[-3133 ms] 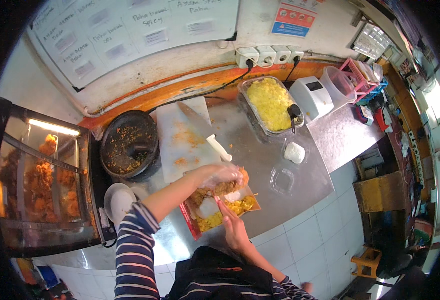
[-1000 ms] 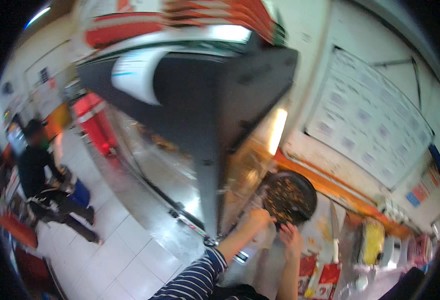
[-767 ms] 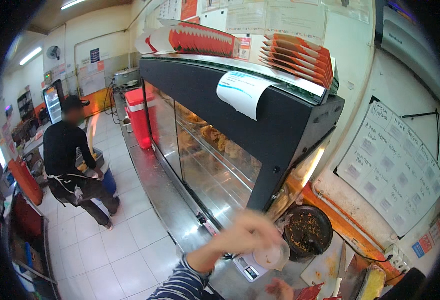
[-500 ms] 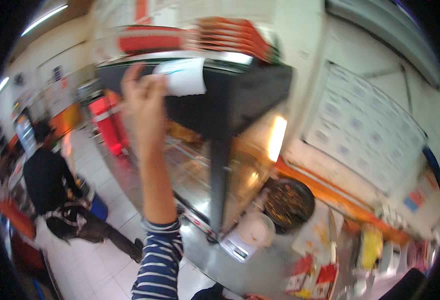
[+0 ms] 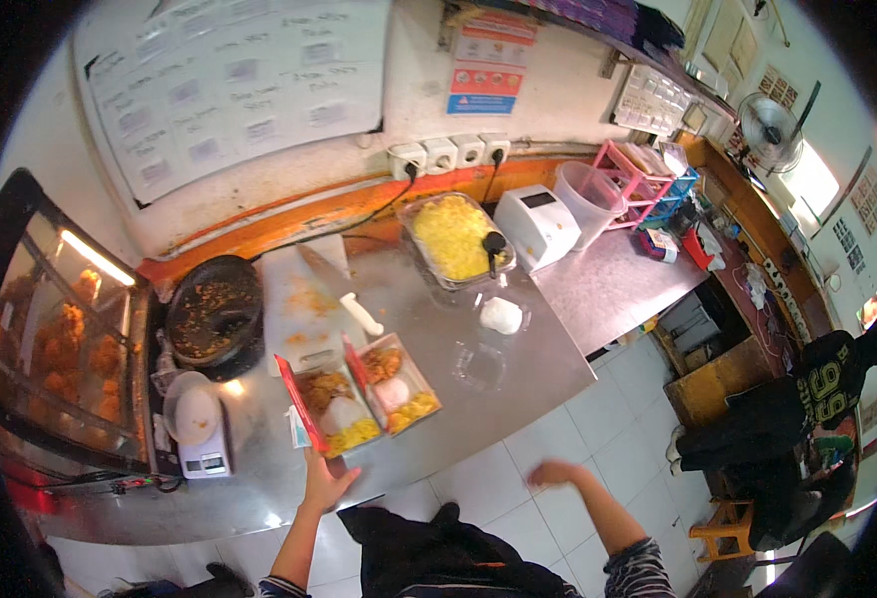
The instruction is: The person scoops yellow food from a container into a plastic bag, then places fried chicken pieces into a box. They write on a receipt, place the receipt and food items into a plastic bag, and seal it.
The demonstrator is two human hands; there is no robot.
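Left food box [image 5: 301, 407] and right food box [image 5: 422, 377], filled, side by side on worktop [image 5: 259, 468].
My left hand [image 5: 329, 484]: thumb wide, fingers by the left box's near corner and paper slip [image 5: 298, 427]; grip unclear. My right hand [image 5: 555, 474]: over floor [image 5: 503, 498], blurred; cannot tell if closed.

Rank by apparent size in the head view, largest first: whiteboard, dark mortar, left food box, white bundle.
1. Whiteboard
2. Dark mortar and left food box: too alike to rank
3. White bundle

Handwriting on a whiteboard [image 5: 229, 115], print on a red-and-blue poster [image 5: 488, 62], large numerals on a black shirt [image 5: 805, 397]
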